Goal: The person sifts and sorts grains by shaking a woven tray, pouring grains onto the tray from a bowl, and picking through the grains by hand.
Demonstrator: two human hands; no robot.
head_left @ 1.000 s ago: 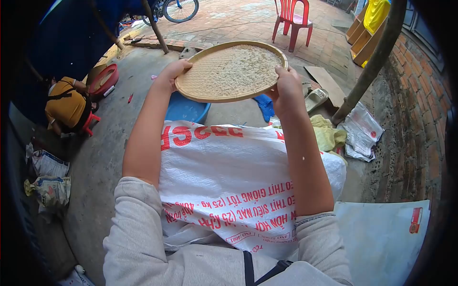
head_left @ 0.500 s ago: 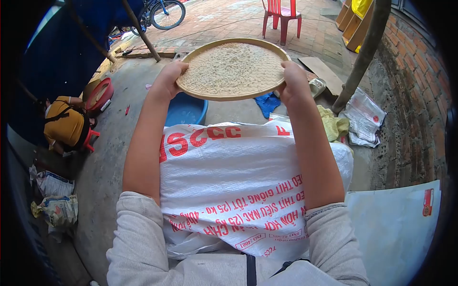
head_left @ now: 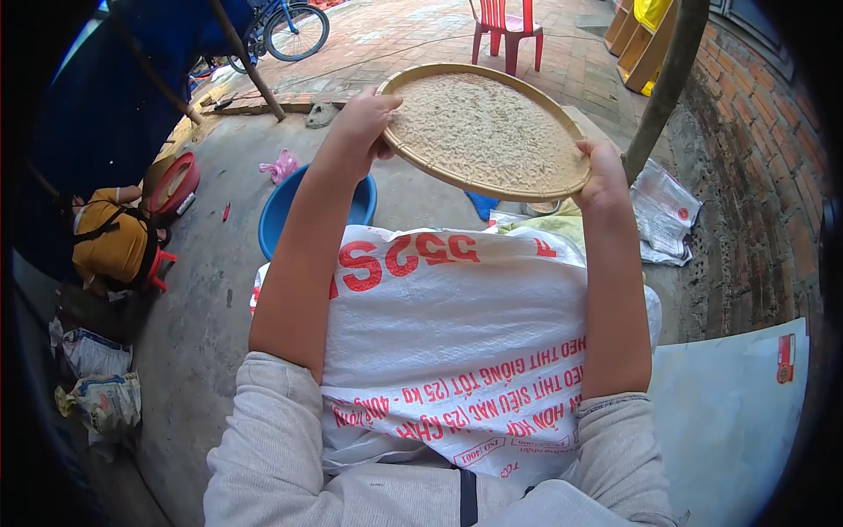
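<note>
A round woven winnowing tray [head_left: 492, 186] is held up in front of me, tilted down toward the right. Pale grain [head_left: 483, 127], which looks like rice, is spread over it. My left hand [head_left: 362, 130] is closed on the tray's left rim, thumb on top. On the right rim, my right hand [head_left: 604, 176] grips with its thumb over the edge. Across my lap lies a white woven sack [head_left: 448, 316] with red print. Below my left forearm stands a blue basin [head_left: 277, 215], partly hidden by the arm.
A person in a yellow shirt [head_left: 114, 241] sits at the left by a red basin [head_left: 174, 184]. A wooden pole [head_left: 663, 97] rises at the right, near crumpled sacks [head_left: 665, 215]. A red chair [head_left: 507, 31] and a bicycle [head_left: 294, 31] stand farther back. A pink bag [head_left: 281, 165] lies behind the blue basin.
Both hands have carried the tray to the right, and it has gone from nearly level to tilted down on the right. The grain is spread more evenly. More of the blue basin shows.
</note>
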